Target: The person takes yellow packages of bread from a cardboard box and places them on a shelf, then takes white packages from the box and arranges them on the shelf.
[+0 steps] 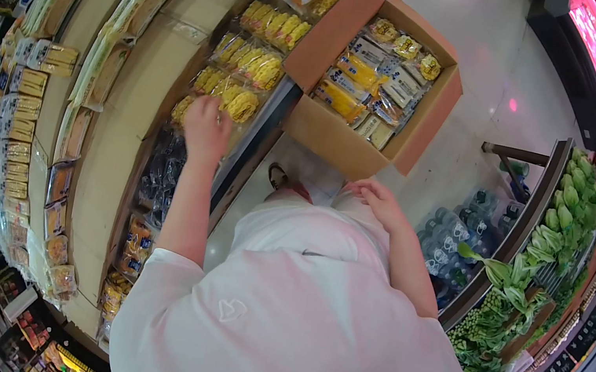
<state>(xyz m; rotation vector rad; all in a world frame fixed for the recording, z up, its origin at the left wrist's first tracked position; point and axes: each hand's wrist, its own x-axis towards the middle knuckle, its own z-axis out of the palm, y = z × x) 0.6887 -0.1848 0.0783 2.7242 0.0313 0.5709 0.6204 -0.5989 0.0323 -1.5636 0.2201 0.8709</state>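
Note:
My left hand is over the front shelf row, at the packs of yellow noodle nests; its fingers point down onto them and their tips are partly hidden. Dark packs lie just below that hand. My right hand rests near my right thigh, fingers spread apart and holding nothing. Beyond it stands an open cardboard box with yellow and white packs and a few round noodle packs inside.
Bare brown shelf boards run along the left, with noodle packs farther back. Leafy greens fill a stand at the right. Wrapped bottles sit on the floor beneath it. The box flap leans by the shelf edge.

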